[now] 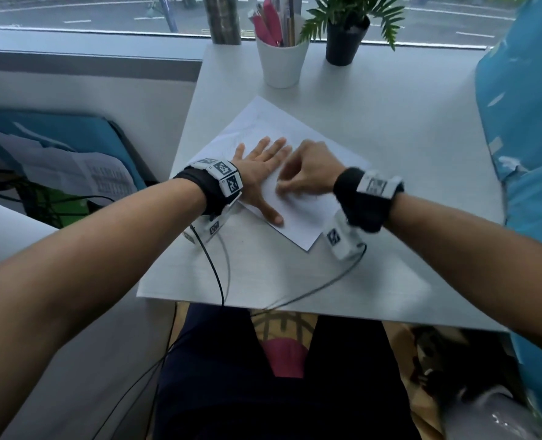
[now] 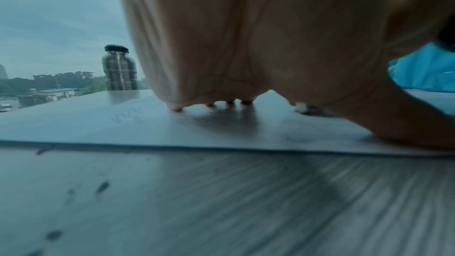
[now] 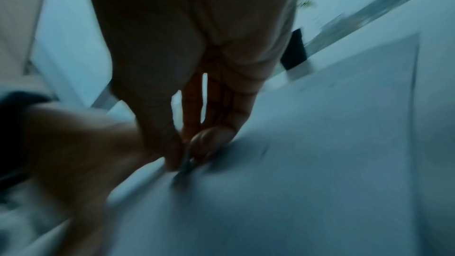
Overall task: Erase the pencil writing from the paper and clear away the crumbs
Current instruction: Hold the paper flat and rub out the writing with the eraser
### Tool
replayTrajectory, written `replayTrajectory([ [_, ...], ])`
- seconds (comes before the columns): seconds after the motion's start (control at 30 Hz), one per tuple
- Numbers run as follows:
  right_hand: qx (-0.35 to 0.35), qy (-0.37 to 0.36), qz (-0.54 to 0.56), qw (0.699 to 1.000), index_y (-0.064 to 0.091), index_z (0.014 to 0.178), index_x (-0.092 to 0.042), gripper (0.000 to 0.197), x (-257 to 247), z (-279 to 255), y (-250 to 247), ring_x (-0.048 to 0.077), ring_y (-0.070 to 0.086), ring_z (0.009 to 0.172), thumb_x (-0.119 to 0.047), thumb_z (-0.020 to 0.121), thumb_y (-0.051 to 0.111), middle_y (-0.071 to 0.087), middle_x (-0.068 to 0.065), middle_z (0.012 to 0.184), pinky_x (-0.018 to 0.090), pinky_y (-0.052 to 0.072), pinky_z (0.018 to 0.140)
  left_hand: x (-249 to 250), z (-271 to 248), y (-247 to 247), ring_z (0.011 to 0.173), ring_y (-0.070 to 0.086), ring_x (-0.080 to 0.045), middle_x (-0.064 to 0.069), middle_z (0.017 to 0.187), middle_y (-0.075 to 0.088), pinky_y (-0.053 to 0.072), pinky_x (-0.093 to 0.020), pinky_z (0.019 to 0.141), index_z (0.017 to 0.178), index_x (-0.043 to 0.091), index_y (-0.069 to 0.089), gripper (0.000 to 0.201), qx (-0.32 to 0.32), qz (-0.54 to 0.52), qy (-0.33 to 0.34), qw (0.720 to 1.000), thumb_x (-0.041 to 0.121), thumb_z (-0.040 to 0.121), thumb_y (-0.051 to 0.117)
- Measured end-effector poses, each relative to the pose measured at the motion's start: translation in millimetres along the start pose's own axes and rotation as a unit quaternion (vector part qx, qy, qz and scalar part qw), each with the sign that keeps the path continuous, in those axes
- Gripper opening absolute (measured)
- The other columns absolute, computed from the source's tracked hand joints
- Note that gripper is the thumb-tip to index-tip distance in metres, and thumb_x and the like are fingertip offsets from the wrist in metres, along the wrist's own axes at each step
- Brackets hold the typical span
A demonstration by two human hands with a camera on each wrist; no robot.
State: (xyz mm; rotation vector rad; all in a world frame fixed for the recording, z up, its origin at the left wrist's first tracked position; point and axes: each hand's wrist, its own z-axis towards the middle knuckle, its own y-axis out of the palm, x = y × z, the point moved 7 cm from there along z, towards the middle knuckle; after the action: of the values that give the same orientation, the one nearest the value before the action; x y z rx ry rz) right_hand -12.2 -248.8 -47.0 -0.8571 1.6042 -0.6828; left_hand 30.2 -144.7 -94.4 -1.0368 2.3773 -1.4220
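The paper (image 1: 298,173) lies turned at an angle on the white table (image 1: 390,249), near the middle of it. Faint pencil writing (image 2: 134,117) shows on its far part, in wavy lines, and is best seen from the left wrist view. The left hand (image 1: 263,173) lies flat on the paper with straight, spread fingers and presses it down; its thumb reaches toward the near edge of the sheet. The right hand (image 1: 307,173) is just beside it, with curled fingers that pinch something small and pale against the paper (probably the eraser (image 2: 300,106), but the pictures are too blurred to be sure). Some dark specks (image 2: 102,187) lie on the table in front of the sheet.

Behind the paper, near the window, stand a white cup (image 1: 281,63) with pens, a black pot (image 1: 346,42) with a green plant, and a metal bottle (image 2: 119,68). A blue fabric (image 1: 530,128) hangs at the right of the table.
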Motion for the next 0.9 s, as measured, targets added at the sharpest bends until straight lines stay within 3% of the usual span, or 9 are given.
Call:
replayTrajectory([
  [0.1,0.083,0.062,0.024,0.994,0.079,0.08,-0.013,0.015,23,21,-35,0.006,0.061,0.064,-0.022,0.068,0.079,0.072,0.001,0.071,0.008,0.043,0.057,0,-2,-3,0.144,-0.031,-0.017,0.009,0.157,-0.034,-0.013,-0.059,0.116,0.151,0.029,-0.024,0.158,0.005,-0.007,0.0,1.0,0.083,0.041,0.076],
  [0.2,0.02,0.011,0.005,1.0,0.076,0.071,-0.012,0.006,-4,9,-2,0.007,0.059,0.059,-0.017,0.067,0.076,0.07,0.0,0.068,0.015,0.043,0.058,-1,1,-2,0.144,-0.031,-0.02,0.0,0.156,-0.036,-0.015,-0.055,0.116,0.151,0.033,-0.024,0.161,0.016,-0.01,-0.008,1.0,0.085,0.035,0.075],
  [0.27,-0.023,-0.009,0.009,1.0,0.077,0.072,-0.014,0.007,-7,4,9,-0.001,0.057,0.054,-0.018,0.067,0.08,0.07,-0.002,0.069,0.008,0.042,0.054,-3,2,-2,0.144,-0.031,-0.021,-0.003,0.156,-0.036,-0.014,-0.055,0.117,0.15,0.035,-0.025,0.161,0.024,-0.006,-0.014,1.0,0.087,0.033,0.073],
  [0.4,0.074,0.065,0.023,0.995,0.079,0.082,-0.014,0.015,18,26,-31,0.003,0.061,0.062,-0.022,0.069,0.08,0.073,0.002,0.075,0.014,0.048,0.064,-2,1,-3,0.145,-0.029,-0.022,-0.004,0.157,-0.034,-0.013,-0.057,0.117,0.151,0.034,-0.023,0.16,0.023,-0.012,-0.012,1.0,0.085,0.036,0.075],
  [0.47,0.046,0.036,0.007,0.998,0.078,0.079,-0.012,0.012,2,20,-12,0.007,0.062,0.066,-0.019,0.069,0.077,0.073,0.002,0.076,0.009,0.045,0.061,-2,3,-3,0.145,-0.03,-0.021,-0.002,0.157,-0.035,-0.015,-0.055,0.116,0.15,0.034,-0.025,0.162,0.026,-0.016,-0.012,0.999,0.086,0.034,0.075],
  [0.57,-0.015,-0.005,0.008,1.0,0.078,0.076,-0.013,0.009,-8,12,9,-0.003,0.057,0.051,-0.018,0.069,0.079,0.07,-0.002,0.071,0.002,0.038,0.052,-4,3,-1,0.144,-0.031,-0.02,-0.001,0.157,-0.035,-0.016,-0.054,0.116,0.15,0.029,-0.027,0.166,0.032,-0.016,-0.015,0.999,0.087,0.032,0.074],
  [0.7,0.09,0.077,0.039,0.992,0.08,0.08,-0.013,0.016,18,34,-34,-0.002,0.059,0.054,-0.022,0.066,0.079,0.074,0.004,0.073,0.008,0.047,0.055,-5,2,-3,0.146,-0.027,-0.018,0.0,0.159,-0.03,-0.011,-0.055,0.118,0.152,0.02,-0.022,0.168,0.038,-0.018,-0.013,0.999,0.09,0.031,0.07],
  [0.83,-0.009,-0.005,0.0,1.0,0.075,0.072,-0.008,0.008,-18,12,11,0.01,0.058,0.061,-0.016,0.069,0.077,0.066,0.001,0.065,0.005,0.037,0.051,-5,1,-2,0.145,-0.029,-0.015,0.002,0.159,-0.03,-0.016,-0.052,0.116,0.152,0.022,-0.024,0.168,0.048,-0.032,-0.004,0.998,0.087,0.031,0.073],
  [0.9,0.016,0.04,0.035,0.998,0.077,0.075,-0.012,0.009,-4,21,-4,0.008,0.059,0.056,-0.018,0.069,0.08,0.067,0.001,0.064,0.012,0.042,0.052,-4,0,-2,0.145,-0.028,-0.015,0.002,0.16,-0.029,-0.015,-0.053,0.117,0.152,0.02,-0.024,0.166,0.052,-0.027,0.001,0.998,0.088,0.034,0.073],
])
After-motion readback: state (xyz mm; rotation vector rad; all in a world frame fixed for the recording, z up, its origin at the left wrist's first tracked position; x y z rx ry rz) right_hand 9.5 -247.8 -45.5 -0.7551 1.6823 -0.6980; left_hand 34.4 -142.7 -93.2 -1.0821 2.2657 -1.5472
